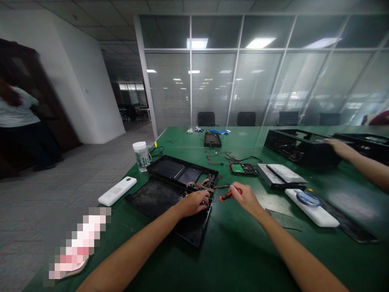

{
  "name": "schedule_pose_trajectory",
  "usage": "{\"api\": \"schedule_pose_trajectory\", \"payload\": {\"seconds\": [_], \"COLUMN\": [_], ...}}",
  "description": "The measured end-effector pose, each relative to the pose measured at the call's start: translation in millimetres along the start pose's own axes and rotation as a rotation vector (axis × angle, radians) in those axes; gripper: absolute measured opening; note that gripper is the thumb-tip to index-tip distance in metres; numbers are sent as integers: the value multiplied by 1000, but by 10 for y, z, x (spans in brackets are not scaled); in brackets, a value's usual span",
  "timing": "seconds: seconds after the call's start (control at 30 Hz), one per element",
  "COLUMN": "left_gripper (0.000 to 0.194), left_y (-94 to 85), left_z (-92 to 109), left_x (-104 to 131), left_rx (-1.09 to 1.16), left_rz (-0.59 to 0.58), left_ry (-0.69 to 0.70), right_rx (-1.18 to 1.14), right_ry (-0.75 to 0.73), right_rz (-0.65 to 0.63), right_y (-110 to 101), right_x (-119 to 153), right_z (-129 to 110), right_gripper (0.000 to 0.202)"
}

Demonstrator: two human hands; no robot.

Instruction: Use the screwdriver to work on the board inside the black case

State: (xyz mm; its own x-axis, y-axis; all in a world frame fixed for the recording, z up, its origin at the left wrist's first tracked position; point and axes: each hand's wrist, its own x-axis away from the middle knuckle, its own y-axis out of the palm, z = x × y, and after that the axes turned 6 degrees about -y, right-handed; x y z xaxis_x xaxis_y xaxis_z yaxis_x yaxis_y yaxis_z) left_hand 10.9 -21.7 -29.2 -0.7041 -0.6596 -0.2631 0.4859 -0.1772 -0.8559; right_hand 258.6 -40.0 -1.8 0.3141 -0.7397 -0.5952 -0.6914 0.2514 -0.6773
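A screwdriver (pixel 226 196) with an orange and black handle is gripped in my right hand (pixel 244 196), its thin shaft pointing left toward the edge of an opened black plastic casing. My left hand (pixel 196 202) rests over the right side of that casing (pixel 158 194), fingers curled at a small part that they mostly hide. Behind my left fingers, a bundle of coloured wires (pixel 202 185) crosses from one half of the casing to the other. The casing's far half (pixel 179 168) lies with its recessed side up.
A co-worker's hand (pixel 342 148) touches a black computer case (pixel 299 146) at right. A hard drive (pixel 243 168), a silver drive unit (pixel 282 174), white devices (pixel 118 190) and a clear jar (pixel 141 156) stand around on the green table. A person (pixel 21 109) stands at far left.
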Motion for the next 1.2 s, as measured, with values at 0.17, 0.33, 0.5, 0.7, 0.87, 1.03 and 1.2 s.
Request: {"api": "schedule_pose_trajectory", "payload": {"seconds": [0.17, 0.33, 0.5, 0.7, 0.87, 1.03, 1.2], "left_gripper": [28, 25, 25, 27, 29, 26, 26], "left_y": [-9, -44, -53, -21, -27, -38, -40], "left_z": [15, 51, 61, 40, 39, 49, 61], "left_x": [8, 11, 6, 2, -3, 0, 4], "left_rx": [-3, -2, -8, -11, -20, -22, -24], "left_rz": [-3, -21, -22, -20, -24, -19, -27], "left_ry": [-6, -40, -45, -15, -24, -24, -35], "right_rx": [20, 23, 4, 62, 89, 92, 181], "right_ry": [-21, -31, -16, -55, -73, -74, -123], "right_rz": [-8, -25, -7, -45, -46, -39, -78], "right_y": [-34, -60, -39, -36, -47, -55, -97], "right_x": [-8, -13, -10, -16, -24, -12, -48], "right_z": [-42, -51, -34, -96, -116, -124, -260], "right_gripper": [30, 32, 32, 32, 35, 32, 32]}}
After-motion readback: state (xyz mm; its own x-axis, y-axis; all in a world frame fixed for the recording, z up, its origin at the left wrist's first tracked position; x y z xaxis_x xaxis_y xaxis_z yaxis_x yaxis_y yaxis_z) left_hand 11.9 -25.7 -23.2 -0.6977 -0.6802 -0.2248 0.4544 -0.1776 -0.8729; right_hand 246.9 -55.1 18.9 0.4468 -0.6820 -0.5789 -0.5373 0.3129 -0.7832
